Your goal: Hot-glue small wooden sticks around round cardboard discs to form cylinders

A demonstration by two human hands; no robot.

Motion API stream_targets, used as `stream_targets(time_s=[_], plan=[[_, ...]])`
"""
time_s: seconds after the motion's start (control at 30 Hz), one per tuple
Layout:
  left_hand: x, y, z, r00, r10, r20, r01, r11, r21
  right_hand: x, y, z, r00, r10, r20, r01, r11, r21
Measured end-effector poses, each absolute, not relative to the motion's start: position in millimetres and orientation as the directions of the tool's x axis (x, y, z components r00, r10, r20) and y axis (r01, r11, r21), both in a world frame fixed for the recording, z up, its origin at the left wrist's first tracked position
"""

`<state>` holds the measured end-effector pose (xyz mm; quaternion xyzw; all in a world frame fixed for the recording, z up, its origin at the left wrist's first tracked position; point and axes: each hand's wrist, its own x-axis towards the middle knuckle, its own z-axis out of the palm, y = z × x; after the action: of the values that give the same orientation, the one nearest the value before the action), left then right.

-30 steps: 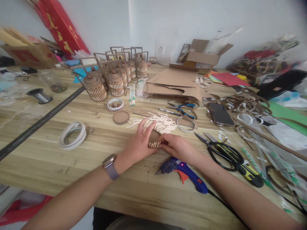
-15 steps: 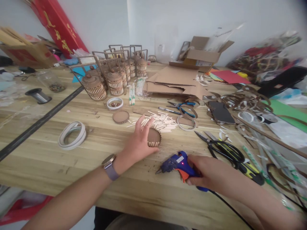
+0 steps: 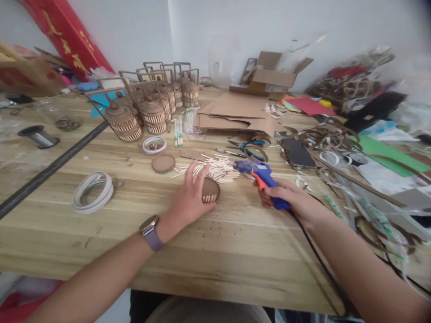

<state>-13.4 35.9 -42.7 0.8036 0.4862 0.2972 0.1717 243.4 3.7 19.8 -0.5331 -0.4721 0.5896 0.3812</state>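
My left hand [image 3: 186, 197] is curled round the near-left edge of a round cardboard base [image 3: 211, 187] lying on the table, thumb at the front and fingers behind. Short pale sticks stand in a row along the base's near rim. In my right hand [image 3: 296, 197] is a blue hot glue gun [image 3: 258, 169] with an orange trigger, its nozzle pointing left over a pile of small wooden sticks [image 3: 220, 168]. Another round cardboard disc [image 3: 163, 163] with a ridged rim lies to the left of the pile.
Several lidded stick-and-cardboard baskets [image 3: 153, 116] with tall handles stand at the back left. Rolls of white tape [image 3: 92, 192] lie on the left. Cardboard sheets [image 3: 235, 110], pliers [image 3: 251, 146] and tangled brown strips [image 3: 323, 139] spread behind and right. The glue gun's cord [image 3: 313, 249] trails toward the front edge.
My right hand has lifted the glue gun up and away from me, from the table's near part to beside the stick pile. My left hand keeps its hold; the view has shifted slightly right.
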Motion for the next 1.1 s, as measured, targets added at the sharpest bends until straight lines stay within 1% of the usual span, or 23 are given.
stream_targets(time_s=[0.1,0.17,0.23,0.33,0.43,0.5,0.63,0.83,0.87,0.93,1.03,1.1], plan=[[-13.4,36.1,-42.9,0.348,0.883,0.315,0.69,-0.469,0.552,226.0,13.3,16.2,-0.127,0.972,-0.199,-0.191,-0.221,-0.956],[-13.6,36.2,-43.4,0.344,0.882,0.322,0.697,-0.469,0.543,214.7,19.2,13.2,-0.074,0.983,-0.17,-0.302,-0.184,-0.935],[-13.8,36.2,-44.1,0.345,0.88,0.326,0.697,-0.473,0.539,205.1,24.1,10.4,-0.052,0.983,-0.174,-0.385,-0.18,-0.905],[-14.0,36.2,-44.9,0.347,0.878,0.329,0.696,-0.476,0.537,194.2,30.4,9.1,-0.082,0.975,-0.206,-0.448,-0.221,-0.866],[-13.8,36.1,-44.8,0.348,0.878,0.329,0.7,-0.477,0.531,186.5,36.5,11.7,-0.098,0.968,-0.231,-0.449,-0.251,-0.858],[-13.5,36.0,-44.3,0.351,0.877,0.327,0.698,-0.478,0.534,183.3,39.3,14.0,-0.09,0.971,-0.22,-0.439,-0.237,-0.866],[-13.4,35.8,-43.8,0.358,0.878,0.318,0.682,-0.478,0.553,186.7,37.1,14.3,-0.103,0.979,-0.179,-0.353,-0.204,-0.913],[-14.8,36.0,-44.8,0.364,0.876,0.317,0.661,-0.482,0.575,223.2,17.2,-0.5,-0.143,0.967,-0.211,-0.164,-0.234,-0.958],[-14.9,36.0,-44.8,0.365,0.874,0.32,0.655,-0.485,0.579,230.5,13.4,-3.9,-0.163,0.96,-0.226,-0.117,-0.246,-0.962],[-14.7,35.9,-44.7,0.363,0.873,0.326,0.65,-0.488,0.583,242.3,6.1,-10.3,-0.202,0.947,-0.249,0.044,-0.246,-0.968],[-13.9,35.5,-43.9,0.358,0.876,0.323,0.656,-0.482,0.581,249.2,-3.5,-17.6,-0.171,0.949,-0.265,0.303,-0.206,-0.931],[-13.5,35.1,-43.3,0.352,0.879,0.321,0.665,-0.476,0.575,246.7,-8.5,-19.5,-0.149,0.958,-0.245,0.395,-0.169,-0.903]])
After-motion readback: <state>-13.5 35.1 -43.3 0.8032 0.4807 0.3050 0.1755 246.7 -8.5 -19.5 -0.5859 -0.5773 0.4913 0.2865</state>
